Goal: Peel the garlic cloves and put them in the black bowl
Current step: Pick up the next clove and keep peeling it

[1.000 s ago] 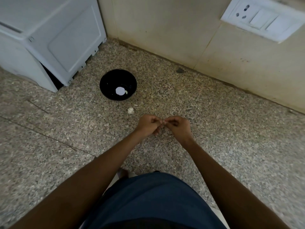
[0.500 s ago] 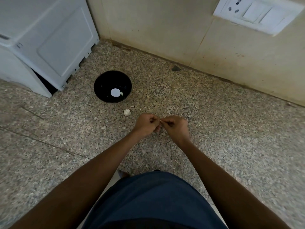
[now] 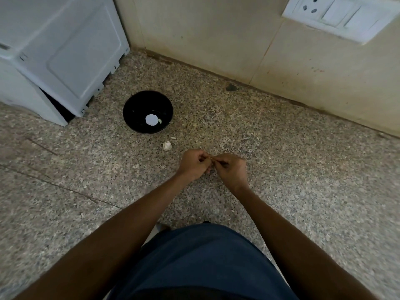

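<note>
My left hand (image 3: 194, 163) and my right hand (image 3: 231, 167) meet fingertip to fingertip above the speckled counter, both pinching a small garlic clove (image 3: 211, 158) that is almost hidden between the fingers. The black bowl (image 3: 138, 126) stands to the upper left of my hands; a pale peeled clove (image 3: 160, 121) lies inside it beside a white round spot. A white piece of garlic (image 3: 167, 145) lies on the counter between the bowl and my left hand, with a small scrap of skin (image 3: 173, 138) just above it.
A white appliance (image 3: 56, 50) stands at the back left, close to the bowl. The beige tiled wall (image 3: 216, 35) runs along the back, with a white switch plate (image 3: 337, 16) at the upper right. My dark blue clothing (image 3: 201, 263) fills the bottom centre.
My hands stay together, pinching the clove. The camera has shifted a little, so the bowl and wall sit slightly differently in view.
</note>
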